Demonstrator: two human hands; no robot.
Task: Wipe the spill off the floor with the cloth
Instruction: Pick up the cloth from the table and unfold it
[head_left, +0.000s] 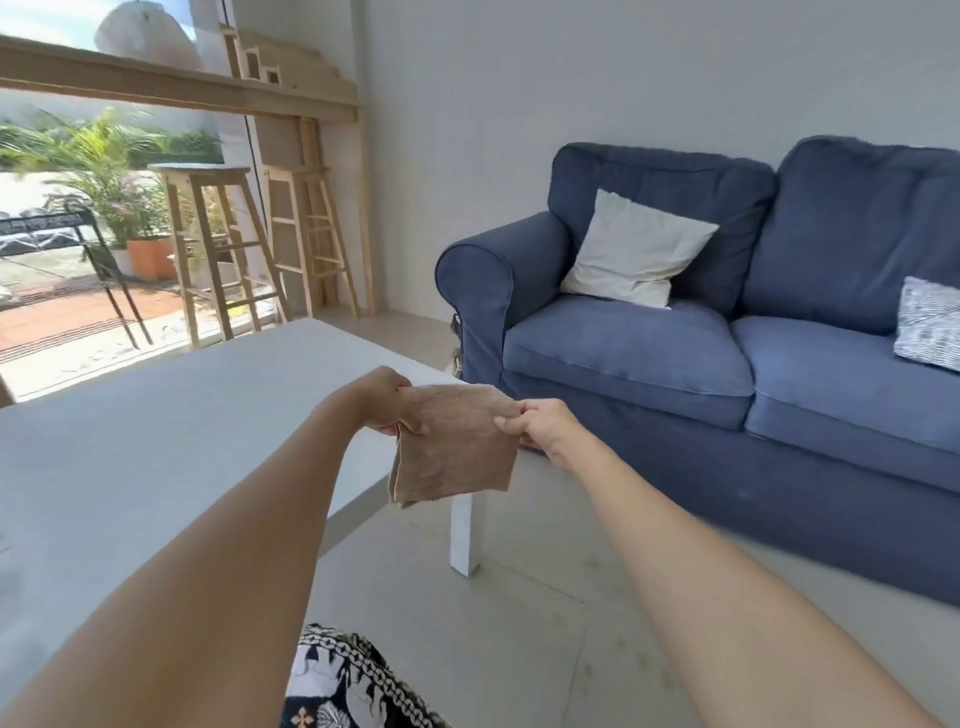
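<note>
A tan cloth (454, 447) hangs in the air in front of me, stretched by its two top corners. My left hand (387, 400) pinches the left corner and my right hand (545, 423) pinches the right corner. The cloth hangs over the near corner of a white low table (156, 457). On the pale tiled floor between the table and the sofa, faint yellowish spots of the spill (631, 649) show at the lower right, partly hidden by my right forearm.
A blue two-seat sofa (701, 364) with a white cushion (636, 249) and a patterned cushion (930, 325) stands on the right. The white table leg (462, 530) stands near the spill. Wooden stools (218, 244) stand by the glass door at the back left.
</note>
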